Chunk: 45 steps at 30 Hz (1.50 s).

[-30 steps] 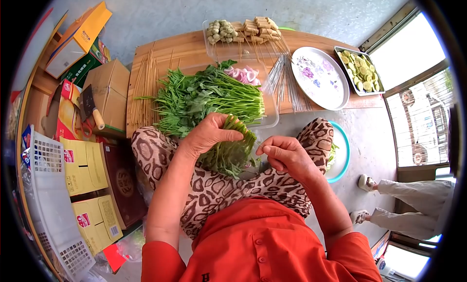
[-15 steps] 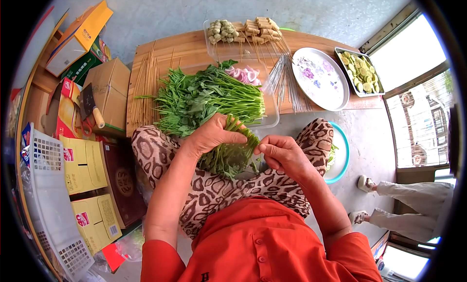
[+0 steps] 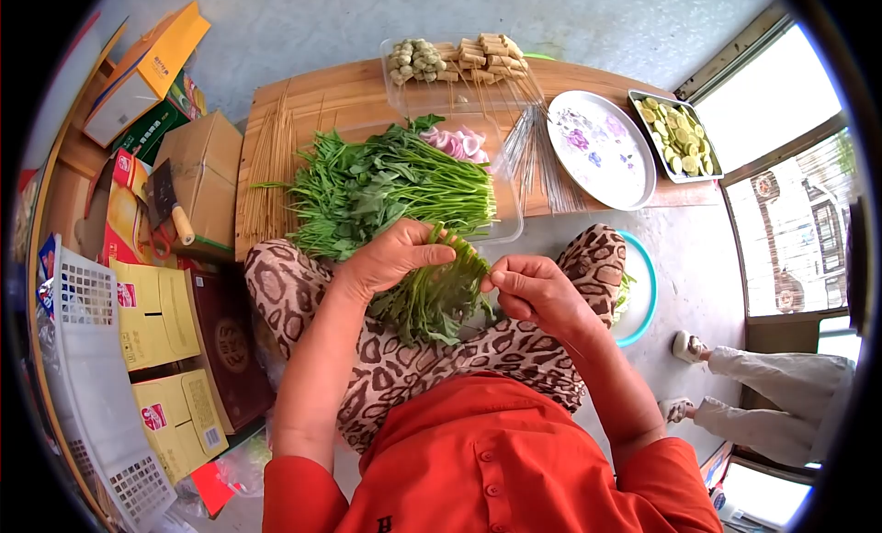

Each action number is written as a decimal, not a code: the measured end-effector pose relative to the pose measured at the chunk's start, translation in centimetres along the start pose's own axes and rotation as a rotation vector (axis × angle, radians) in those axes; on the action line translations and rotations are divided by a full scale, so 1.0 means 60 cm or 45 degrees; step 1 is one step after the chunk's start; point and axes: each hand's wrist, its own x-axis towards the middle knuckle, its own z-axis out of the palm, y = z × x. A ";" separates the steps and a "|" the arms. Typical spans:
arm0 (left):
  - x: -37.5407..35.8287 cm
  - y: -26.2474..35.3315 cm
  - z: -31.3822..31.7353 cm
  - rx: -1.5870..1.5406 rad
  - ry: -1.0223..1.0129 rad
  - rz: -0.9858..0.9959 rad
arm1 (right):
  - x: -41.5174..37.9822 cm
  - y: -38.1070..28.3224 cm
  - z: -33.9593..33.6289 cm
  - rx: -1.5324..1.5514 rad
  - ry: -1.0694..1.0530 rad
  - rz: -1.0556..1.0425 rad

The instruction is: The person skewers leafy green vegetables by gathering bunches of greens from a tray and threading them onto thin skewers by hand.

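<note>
My left hand (image 3: 397,257) is closed round a bunch of leafy greens (image 3: 432,303), whose stems point up and whose leaves hang over my lap. At the right side of this bunch, my right hand (image 3: 531,289) pinches with thumb and forefinger near the stems; what lies between the fingertips is too small to make out. Just beyond my hands, a large pile of greens (image 3: 386,184) lies in a clear plastic tray (image 3: 513,222), with pink sliced pieces (image 3: 457,144) at its back right.
The wooden table (image 3: 354,96) bears bamboo skewers (image 3: 269,165), metal skewers (image 3: 542,165), a floral plate (image 3: 602,152) and a tray of green slices (image 3: 678,138). A blue-rimmed basin (image 3: 654,289) is right of my knee. Boxes (image 3: 197,165) and a knife (image 3: 165,198) are left. Another person's legs (image 3: 772,386) show at right.
Both hands keep nearly the same pose around the bunch. The whole view has shifted very slightly, and the other person's legs have moved a little.
</note>
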 end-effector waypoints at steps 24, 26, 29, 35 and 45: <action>0.004 -0.003 0.022 0.082 0.159 -0.013 | -0.002 -0.005 0.011 -0.168 0.047 -0.018; 0.004 -0.006 0.020 0.077 0.126 0.026 | -0.002 -0.003 0.008 -0.143 0.046 -0.020; -0.003 0.026 0.043 -0.081 0.150 -0.018 | -0.008 -0.004 -0.002 -0.029 0.055 0.007; 0.003 -0.007 0.022 0.039 0.117 -0.055 | -0.008 0.002 -0.005 -0.028 0.006 0.010; 0.010 -0.014 0.028 0.029 0.071 -0.095 | -0.021 0.009 -0.011 -0.098 0.049 0.070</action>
